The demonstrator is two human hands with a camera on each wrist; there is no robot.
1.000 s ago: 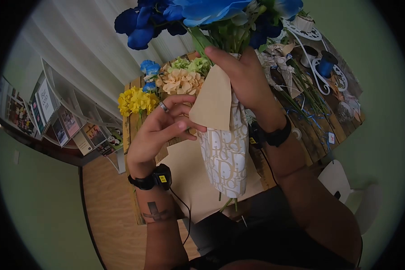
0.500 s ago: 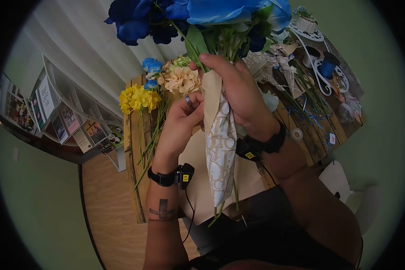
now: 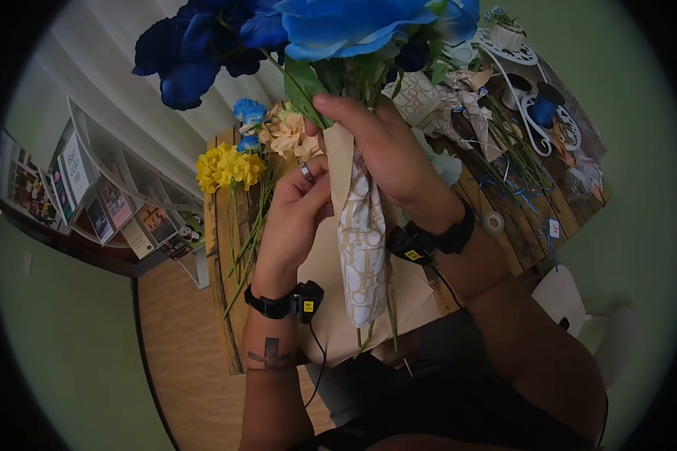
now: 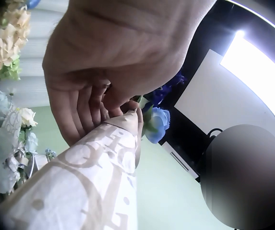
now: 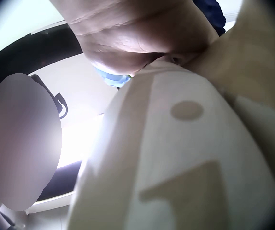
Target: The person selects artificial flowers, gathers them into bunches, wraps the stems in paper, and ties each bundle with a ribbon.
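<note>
A bouquet of blue artificial flowers point(image 3: 353, 30) is held upright in front of the body. Its stems are wrapped in white wrapping paper point(image 3: 363, 259) with tan lettering, and bare stem ends stick out at the bottom. My right hand point(image 3: 400, 154) grips the bouquet round the top of the wrap, just below the leaves. On the other side my left hand point(image 3: 295, 218) pinches the paper near its plain tan flap point(image 3: 339, 161); some of its fingertips are hidden behind the wrap. The left wrist view shows those fingers curled at the narrow upper part of the paper.
Yellow flowers point(image 3: 229, 167) and peach flowers point(image 3: 292, 134) lie on the wooden table at the left. A brown paper sheet point(image 3: 327, 312) is below the hands. At the right are a blue ribbon spool point(image 3: 547, 105), a tape roll point(image 3: 493, 222) and loose stems point(image 3: 515, 154).
My left hand has moved up and right, from spread fingers at the tan flap to a pinch. The flap now lies narrower against the wrap, and the bouquet has shifted left and turned.
</note>
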